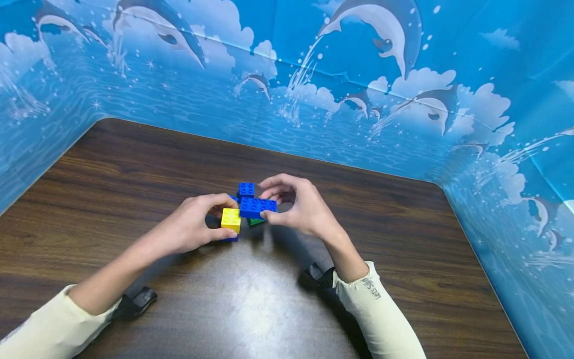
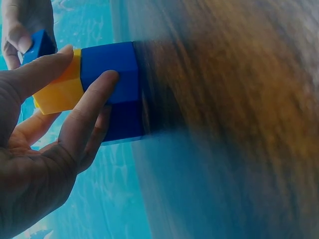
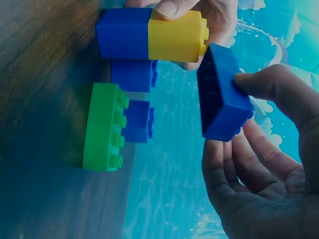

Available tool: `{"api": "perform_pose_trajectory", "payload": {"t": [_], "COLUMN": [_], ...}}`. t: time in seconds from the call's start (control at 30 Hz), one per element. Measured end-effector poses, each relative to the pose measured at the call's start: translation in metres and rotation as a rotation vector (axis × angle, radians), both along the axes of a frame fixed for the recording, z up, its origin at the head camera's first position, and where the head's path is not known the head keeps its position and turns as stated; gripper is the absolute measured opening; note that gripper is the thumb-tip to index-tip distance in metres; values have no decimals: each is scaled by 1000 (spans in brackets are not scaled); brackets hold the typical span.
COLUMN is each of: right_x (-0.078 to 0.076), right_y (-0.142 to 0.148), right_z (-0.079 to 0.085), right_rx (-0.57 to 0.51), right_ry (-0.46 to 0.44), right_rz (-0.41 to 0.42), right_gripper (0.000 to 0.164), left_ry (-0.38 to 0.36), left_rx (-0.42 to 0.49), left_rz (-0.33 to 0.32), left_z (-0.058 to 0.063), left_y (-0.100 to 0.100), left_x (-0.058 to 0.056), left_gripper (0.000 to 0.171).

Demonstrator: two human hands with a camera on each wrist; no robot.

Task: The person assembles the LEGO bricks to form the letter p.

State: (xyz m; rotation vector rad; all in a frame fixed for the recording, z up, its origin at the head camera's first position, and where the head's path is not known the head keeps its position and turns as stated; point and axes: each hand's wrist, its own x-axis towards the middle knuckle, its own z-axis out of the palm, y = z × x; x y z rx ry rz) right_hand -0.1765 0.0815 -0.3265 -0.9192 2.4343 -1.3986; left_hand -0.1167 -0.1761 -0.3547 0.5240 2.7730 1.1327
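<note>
My left hand (image 1: 190,224) grips a yellow brick (image 1: 230,219) between thumb and fingers. This yellow brick sits on top of a blue brick (image 3: 122,34), and in the left wrist view a fingertip lies against the blue one. With thumb and fingers my right hand (image 1: 309,207) pinches a long blue brick (image 1: 257,207), held above the table beside the yellow brick's studded top. Its hollow underside (image 3: 207,94) shows in the right wrist view. Below it a long green brick (image 3: 101,127) stands on the table, studs up, mostly hidden from the head view.
Behind the green brick stands a small blue brick (image 1: 246,189). Another blue brick (image 3: 130,75) is close behind the yellow-and-blue stack. The brown wooden table (image 1: 381,239) ends at a blue dolphin-print sheet (image 1: 314,89) along the back and sides.
</note>
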Motion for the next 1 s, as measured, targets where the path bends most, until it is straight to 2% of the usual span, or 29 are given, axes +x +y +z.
{"api": "perform_pose_trajectory", "payload": {"t": [0.37, 0.63, 1.0], "right_x": [5, 8, 10], "right_y": [-11, -17, -20], "right_z": [-7, -12, -13], "right_rx": [-116, -113, -113], "right_ry": [-66, -86, -87], "right_rz": [-7, 16, 32], "right_gripper": [47, 48, 45], "left_ry": [0, 3, 9], "left_rx": [-5, 6, 7], "left_rz": [-5, -13, -13], "left_z": [-2, -2, -2], "left_y": [-1, -1, -2], "left_x": [-1, -1, -1], "left_gripper": [54, 49, 55]}}
